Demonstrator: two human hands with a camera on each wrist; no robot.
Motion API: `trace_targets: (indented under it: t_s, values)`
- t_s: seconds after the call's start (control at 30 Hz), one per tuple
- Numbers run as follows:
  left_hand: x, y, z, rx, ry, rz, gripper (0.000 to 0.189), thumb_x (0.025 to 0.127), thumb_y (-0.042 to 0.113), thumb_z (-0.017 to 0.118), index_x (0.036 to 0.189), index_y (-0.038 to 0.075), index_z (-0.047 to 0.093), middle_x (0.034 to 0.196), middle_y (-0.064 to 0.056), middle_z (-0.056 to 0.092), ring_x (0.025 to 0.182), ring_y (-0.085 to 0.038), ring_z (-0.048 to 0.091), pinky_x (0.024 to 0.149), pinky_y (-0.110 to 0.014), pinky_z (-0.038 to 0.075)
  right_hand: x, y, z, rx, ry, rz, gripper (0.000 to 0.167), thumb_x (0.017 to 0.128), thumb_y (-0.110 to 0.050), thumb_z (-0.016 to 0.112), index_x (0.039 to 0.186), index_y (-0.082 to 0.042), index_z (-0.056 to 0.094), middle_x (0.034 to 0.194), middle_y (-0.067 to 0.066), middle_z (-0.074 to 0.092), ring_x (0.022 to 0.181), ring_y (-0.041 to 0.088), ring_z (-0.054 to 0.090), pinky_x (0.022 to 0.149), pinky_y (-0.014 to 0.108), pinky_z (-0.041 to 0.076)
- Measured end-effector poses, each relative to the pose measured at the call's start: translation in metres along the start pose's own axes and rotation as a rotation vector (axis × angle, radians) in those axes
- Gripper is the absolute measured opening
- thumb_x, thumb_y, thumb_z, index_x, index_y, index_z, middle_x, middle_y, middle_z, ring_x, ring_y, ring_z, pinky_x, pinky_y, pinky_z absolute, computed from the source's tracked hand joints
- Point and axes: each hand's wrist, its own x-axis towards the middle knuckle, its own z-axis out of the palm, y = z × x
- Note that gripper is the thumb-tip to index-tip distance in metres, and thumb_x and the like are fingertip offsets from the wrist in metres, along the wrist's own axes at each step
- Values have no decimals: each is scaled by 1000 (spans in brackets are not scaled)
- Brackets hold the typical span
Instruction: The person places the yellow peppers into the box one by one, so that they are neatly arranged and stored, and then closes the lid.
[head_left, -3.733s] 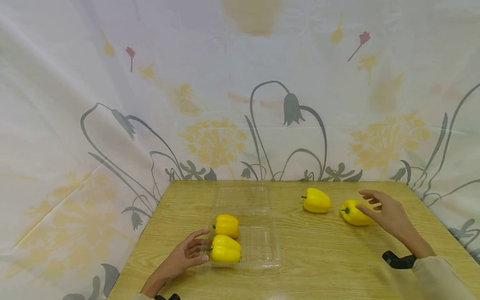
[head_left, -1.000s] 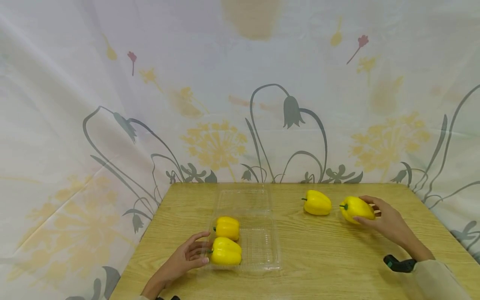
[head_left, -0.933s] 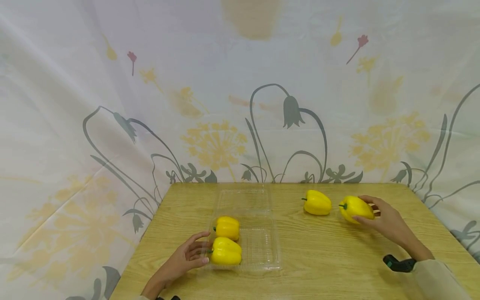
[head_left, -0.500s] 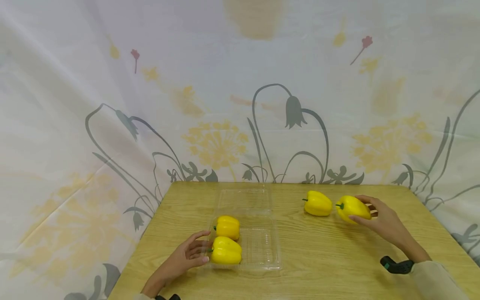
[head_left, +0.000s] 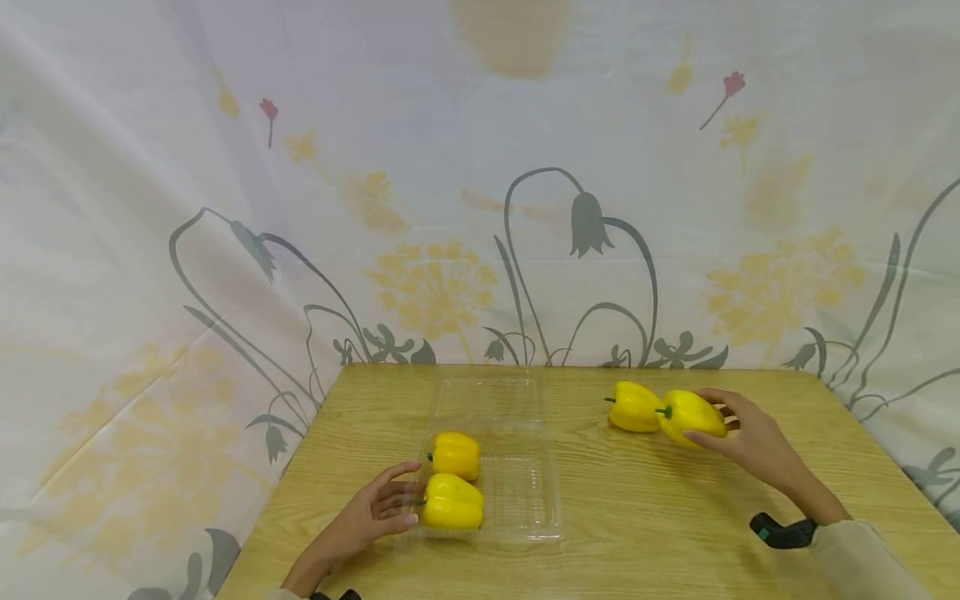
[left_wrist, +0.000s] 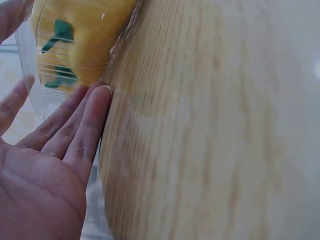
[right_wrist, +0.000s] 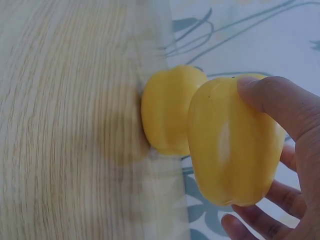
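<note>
My right hand (head_left: 757,443) grips a yellow bell pepper (head_left: 692,417) with a green stem, thumb on the near side and fingers behind. The right wrist view shows this pepper raised off the table, overlapping a second yellow bell pepper (right_wrist: 167,110) that lies on the wood. On the left stands a clear plastic clamshell box (head_left: 555,500), its lid laid back. Two more peppers, a rear one (head_left: 455,456) and a front one (head_left: 452,502), sit in its left half. Beside them, my left hand (head_left: 366,518) rests its loosely extended fingers at the box's left wall.
A wood-grain table (head_left: 622,533) carries everything. Behind and to the left hangs a pale curtain (head_left: 480,292) printed with flowers. The box's transparent lid (head_left: 487,400) lies flat toward the back. A dark wrist band (head_left: 783,532) sits at my right wrist.
My right hand has closed around the rightmost pepper, lifted it and carried it left, up to the other loose pepper. The left hand and the box have stayed put.
</note>
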Motion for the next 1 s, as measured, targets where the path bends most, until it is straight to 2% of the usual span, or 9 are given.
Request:
trace_targets:
  t_s: [0.1, 0.37, 0.6, 1.0]
  values:
    - [1, 0, 0, 1, 3, 2, 71, 102, 13, 66, 163, 17, 29, 152, -22, 46, 137, -39, 48, 103, -32, 50, 1, -6, 0, 3, 11, -21, 71, 91, -35, 81, 145, 0, 52, 137, 23, 57, 108, 37, 59, 80, 27, 52]
    - [0, -1, 0, 2, 4, 1, 71, 103, 13, 66, 163, 16, 29, 151, -22, 47, 136, -38, 48, 102, -31, 50, 4, -22, 5, 11, 24, -57, 70, 89, -30, 84, 144, 2, 53, 134, 24, 58, 107, 37, 60, 80, 27, 53]
    - [0, -2, 0, 6, 3, 1, 71, 103, 14, 66, 163, 16, 28, 151, -22, 47, 136, -38, 49, 102, -31, 50, 7, -34, 9, 15, 23, -80, 70, 88, -30, 85, 143, 0, 54, 133, 22, 60, 106, 35, 60, 81, 32, 55]
    - [1, -2, 1, 12, 14, -2, 73, 102, 15, 68, 163, 14, 28, 151, -22, 47, 136, -39, 48, 103, -31, 50, 9, -43, 22, 30, 33, -131, 66, 87, -28, 86, 140, -3, 57, 129, 17, 61, 102, 28, 59, 79, 31, 55]
